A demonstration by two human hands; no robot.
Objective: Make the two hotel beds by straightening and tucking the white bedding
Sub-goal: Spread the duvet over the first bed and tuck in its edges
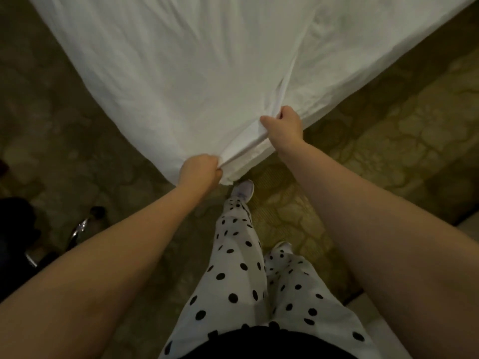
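A white bed sheet [181, 73] covers the bed and fills the upper half of the head view, with its corner pointing down toward me. My left hand [201, 171] grips the bunched fabric at the very tip of that corner. My right hand [285, 125] grips the sheet's edge a little further up on the right side, thumb on top. Creases run from both fists up into the sheet. The mattress under the sheet is hidden.
Patterned olive carpet [363, 164] surrounds the bed corner. My legs in white polka-dot trousers [241, 268] stand right before the corner, one shoe [242, 190] just under it. A dark object with shiny metal legs [77, 229] sits at the left. A pale edge [440, 320] shows at the lower right.
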